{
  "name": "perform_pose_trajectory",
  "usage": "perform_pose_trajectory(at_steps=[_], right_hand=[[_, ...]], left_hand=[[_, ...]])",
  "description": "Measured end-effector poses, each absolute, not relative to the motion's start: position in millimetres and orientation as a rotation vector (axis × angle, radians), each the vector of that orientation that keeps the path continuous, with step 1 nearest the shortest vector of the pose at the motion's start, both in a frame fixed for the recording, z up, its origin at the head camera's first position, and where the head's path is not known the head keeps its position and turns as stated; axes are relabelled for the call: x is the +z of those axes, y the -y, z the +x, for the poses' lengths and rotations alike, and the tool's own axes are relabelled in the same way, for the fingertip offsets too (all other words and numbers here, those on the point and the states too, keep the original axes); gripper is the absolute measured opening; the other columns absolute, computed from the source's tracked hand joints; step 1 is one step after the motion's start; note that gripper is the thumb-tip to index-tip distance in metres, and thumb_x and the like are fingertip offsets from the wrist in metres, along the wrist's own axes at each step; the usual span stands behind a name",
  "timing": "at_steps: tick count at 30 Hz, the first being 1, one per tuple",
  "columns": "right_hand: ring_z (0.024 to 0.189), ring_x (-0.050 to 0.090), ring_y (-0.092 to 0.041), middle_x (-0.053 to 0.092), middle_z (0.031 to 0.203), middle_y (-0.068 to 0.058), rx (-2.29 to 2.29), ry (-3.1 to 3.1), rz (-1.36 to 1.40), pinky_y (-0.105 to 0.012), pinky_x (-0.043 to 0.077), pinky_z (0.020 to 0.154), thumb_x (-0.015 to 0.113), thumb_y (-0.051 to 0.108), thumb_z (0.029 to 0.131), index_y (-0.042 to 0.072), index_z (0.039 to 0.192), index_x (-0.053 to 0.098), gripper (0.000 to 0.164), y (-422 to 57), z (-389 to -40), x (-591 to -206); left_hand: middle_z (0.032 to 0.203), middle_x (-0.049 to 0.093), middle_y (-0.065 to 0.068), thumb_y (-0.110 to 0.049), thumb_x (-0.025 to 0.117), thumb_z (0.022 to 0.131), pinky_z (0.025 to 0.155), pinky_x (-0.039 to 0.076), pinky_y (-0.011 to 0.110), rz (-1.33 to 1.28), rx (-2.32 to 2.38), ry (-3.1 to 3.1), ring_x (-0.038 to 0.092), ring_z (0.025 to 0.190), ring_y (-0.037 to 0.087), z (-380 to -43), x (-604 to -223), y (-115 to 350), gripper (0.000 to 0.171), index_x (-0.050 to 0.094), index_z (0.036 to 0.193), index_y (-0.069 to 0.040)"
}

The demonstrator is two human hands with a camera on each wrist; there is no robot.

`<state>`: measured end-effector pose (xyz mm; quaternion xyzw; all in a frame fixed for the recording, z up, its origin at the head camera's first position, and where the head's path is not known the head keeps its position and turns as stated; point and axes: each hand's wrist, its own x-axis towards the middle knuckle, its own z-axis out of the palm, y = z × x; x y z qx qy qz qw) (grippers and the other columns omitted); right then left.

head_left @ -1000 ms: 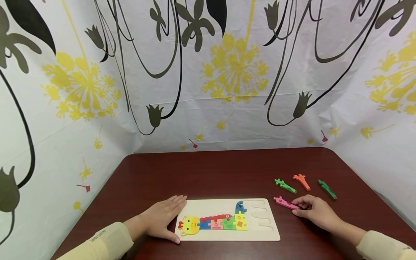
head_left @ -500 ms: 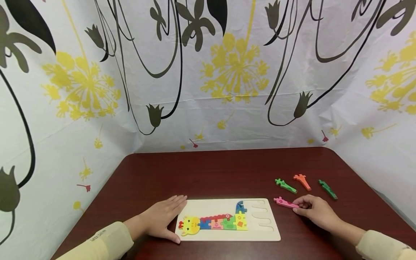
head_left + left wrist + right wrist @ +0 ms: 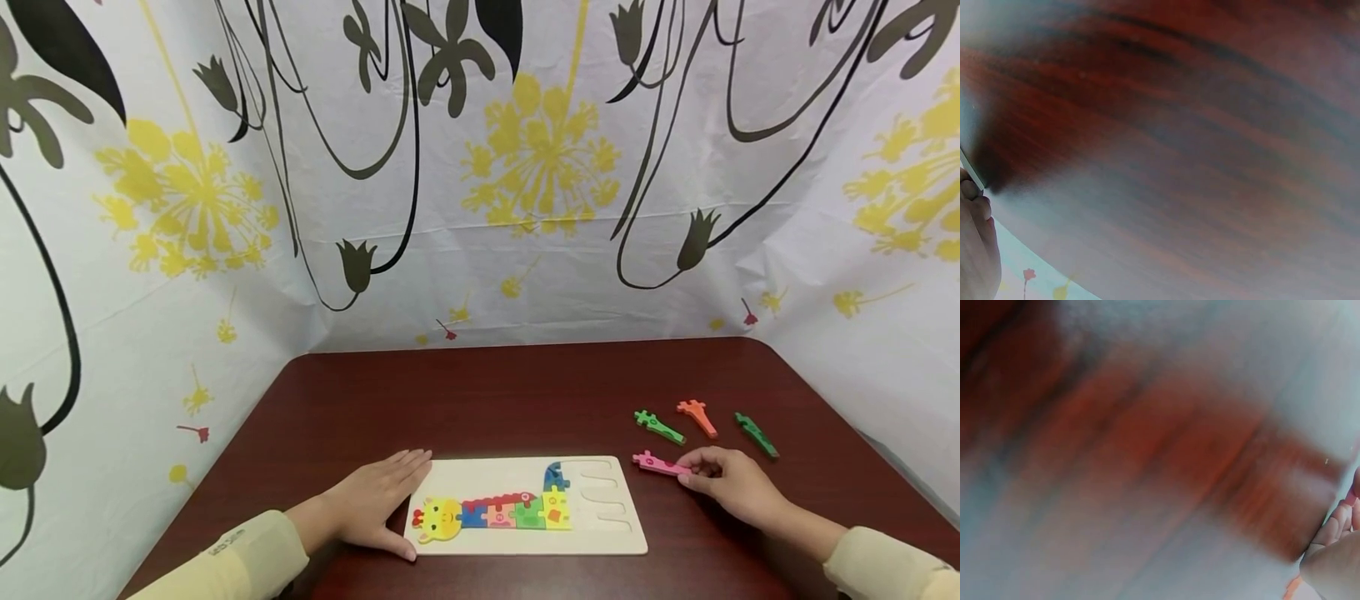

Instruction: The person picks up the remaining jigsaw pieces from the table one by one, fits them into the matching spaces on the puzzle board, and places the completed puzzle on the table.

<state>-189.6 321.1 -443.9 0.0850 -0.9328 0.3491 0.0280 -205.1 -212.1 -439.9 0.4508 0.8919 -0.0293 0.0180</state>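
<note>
My left hand [image 3: 378,502] rests with straight fingers at the left end of a pale wooden puzzle board [image 3: 510,547]. In the board lie a yellow giraffe head [image 3: 440,522] and several coloured body pieces, with a blue piece [image 3: 553,477] at the upper right. Bare leg-shaped recesses show at the board's right end. To the right of the board, my right hand [image 3: 731,487] pinches the right end of a pink puzzle piece [image 3: 656,463] between thumb and fingers. The left wrist view catches only part of the left hand [image 3: 977,244] at its edge.
Behind the pink piece lie a light green puzzle piece [image 3: 660,427], an orange one [image 3: 698,418] and a dark green one [image 3: 756,435]. They rest on a dark red-brown table [image 3: 480,400]. A patterned white cloth [image 3: 450,292] hangs round its back and sides.
The right hand and the pink piece have shifted very slightly to the right. The left hand, the board and the loose pieces stay where they were.
</note>
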Motion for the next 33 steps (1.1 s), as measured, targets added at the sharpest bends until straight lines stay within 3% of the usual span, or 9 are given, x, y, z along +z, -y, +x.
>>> perform_pose_trajectory(at_steps=[20,33], right_hand=[[0.071,0.049,-0.014,0.059,0.083,-0.003,1.16,2.857,0.253,-0.025,0.041,0.055,0.074,0.017,0.088,0.003,0.103,0.069,0.021,-317.5,-192.7,-431.4],[0.068,0.049,-0.01,0.058,0.078,-0.001,1.197,2.816,0.342,-0.025,0.042,0.055,0.075,0.016,0.086,0.007,0.1,0.07,0.017,-299.5,-188.3,-426.0]], left_hand=[[0.158,0.024,0.014,-0.085,0.037,0.079,0.113,0.026,0.042,1.397,-0.106,-2.781,0.023,0.144,0.026,-206.1,-440.5,211.0,0.113,0.023,0.153,-0.002],[0.158,0.024,0.013,-0.086,0.037,0.078,0.113,0.026,0.043,1.381,-0.087,-2.78,0.023,0.144,0.026,-204.9,-439.5,211.5,0.113,0.024,0.153,-0.002]])
